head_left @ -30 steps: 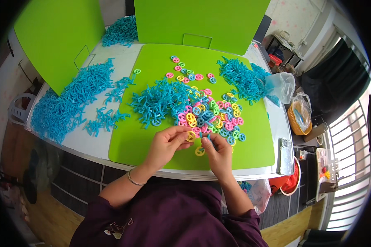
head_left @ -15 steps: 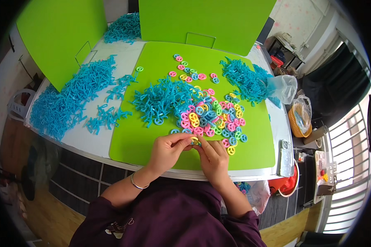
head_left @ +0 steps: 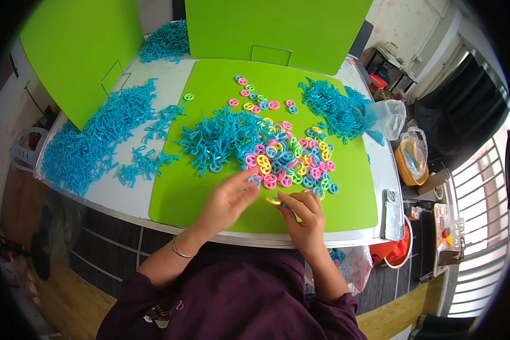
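My right hand pinches a small yellow plastic wheel near the front of the green mat. A bit of blue shows by the fingertips, too small to make out. To its left, my left hand is open with fingers apart, its fingertips at the near edge of a pile of small spoked wheels in pink, yellow, green and blue. I see nothing held in it. Left of those wheels lies a heap of blue forked plastic pieces, partly mixed with them.
More blue pieces form a big heap at left, another at far right and one at the back. Green boards stand behind the mat. A clear plastic bag and a phone lie along the right edge.
My left hand has let go of the yellow wheel and moved away to the left. My right hand keeps the wheel and has shifted slightly right.
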Available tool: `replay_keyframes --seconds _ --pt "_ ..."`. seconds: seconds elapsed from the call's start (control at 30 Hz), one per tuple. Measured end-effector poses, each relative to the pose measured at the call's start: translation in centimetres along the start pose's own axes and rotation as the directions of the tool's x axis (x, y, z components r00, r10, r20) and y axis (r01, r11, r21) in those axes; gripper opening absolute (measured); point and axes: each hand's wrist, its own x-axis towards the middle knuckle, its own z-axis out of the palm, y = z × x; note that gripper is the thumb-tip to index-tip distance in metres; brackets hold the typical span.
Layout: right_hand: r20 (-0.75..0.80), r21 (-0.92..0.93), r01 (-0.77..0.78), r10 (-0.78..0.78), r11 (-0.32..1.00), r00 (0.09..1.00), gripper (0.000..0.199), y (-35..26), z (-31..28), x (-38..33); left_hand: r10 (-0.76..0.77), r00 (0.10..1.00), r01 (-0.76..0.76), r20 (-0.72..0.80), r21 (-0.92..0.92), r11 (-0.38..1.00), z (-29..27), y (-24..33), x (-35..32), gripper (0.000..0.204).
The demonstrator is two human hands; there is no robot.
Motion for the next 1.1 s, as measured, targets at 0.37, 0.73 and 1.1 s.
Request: replay_keyframes --seconds 0.37,0.73,1.1 --pt "0.291 -0.616 -0.208 0.465 0.760 0.836 0.042 -0.8 -17.1 -7.2 0.293 0.939 0.127 -0.182 0.972 0.199 -7.0 1.9 1.1 0.030" --pt "0.271 -0.031 -0.129 0.133 0.991 0.953 0.034 -2.9 -6.5 -0.6 0.596 0.791 -0.103 -0.140 0.930 0.354 -3.8 3.9 0.8 0.009" --pt "0.303 0.265 -0.211 0.126 0.941 0.945 0.034 -0.1 2.7 4.6 0.409 0.912 -0.245 0.011 0.816 0.523 -1.3 1.3 0.6 0.014"
